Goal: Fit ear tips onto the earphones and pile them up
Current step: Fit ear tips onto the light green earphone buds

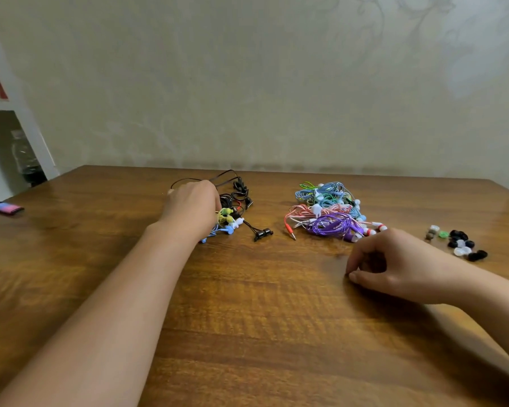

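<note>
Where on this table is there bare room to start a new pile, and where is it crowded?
Bare wood lies between the two forearms, in front of the left pile of earphones and the coloured pile. More lies between the pink pouch and the left hand. It is crowded on the right, where the right hand sits between the coloured pile and the ear tips.

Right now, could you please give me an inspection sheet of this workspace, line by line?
Surface: wooden table, bare in front.
Job's things: dark earphone heap; colourful earphone heap; loose ear tips at right.
Clutter: pink-blue pouch at the left edge.
Hands: left hand reaches into the dark heap, grip hidden; right hand rests on the table, fingers curled, nothing visible in it.
Cables: tangled in both heaps; one red-ringed jack plug lies free.
Surroundings: pale wall; white shelf at left.
</note>
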